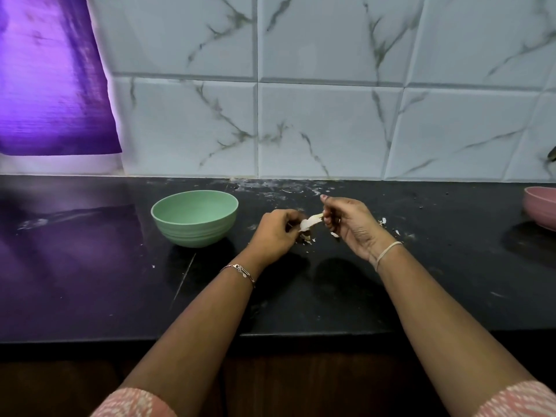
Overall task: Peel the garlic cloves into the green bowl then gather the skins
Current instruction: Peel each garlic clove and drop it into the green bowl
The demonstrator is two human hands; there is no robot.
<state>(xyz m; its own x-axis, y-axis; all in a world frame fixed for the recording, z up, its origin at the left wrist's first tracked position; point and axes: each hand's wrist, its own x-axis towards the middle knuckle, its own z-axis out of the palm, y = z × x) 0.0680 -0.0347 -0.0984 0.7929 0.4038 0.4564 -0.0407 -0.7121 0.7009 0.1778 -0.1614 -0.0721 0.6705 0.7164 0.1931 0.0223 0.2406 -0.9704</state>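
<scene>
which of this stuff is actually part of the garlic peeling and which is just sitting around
Part of the job:
- garlic clove, pinched between left hand and right hand
- green bowl, left of the hands
- skin scraps on the black counter

Just lying about:
- pink bowl, at the right edge
- purple cloth, back left

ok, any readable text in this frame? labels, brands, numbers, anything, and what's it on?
No readable text anywhere in the frame.
green bowl: plain, no mark.
pink bowl: cut off at the right edge; nothing on the part that shows.
wall tiles: marble veins only.
purple sheet: no print.
bracelet on the left wrist: charms too small to tell any engraving.
</scene>
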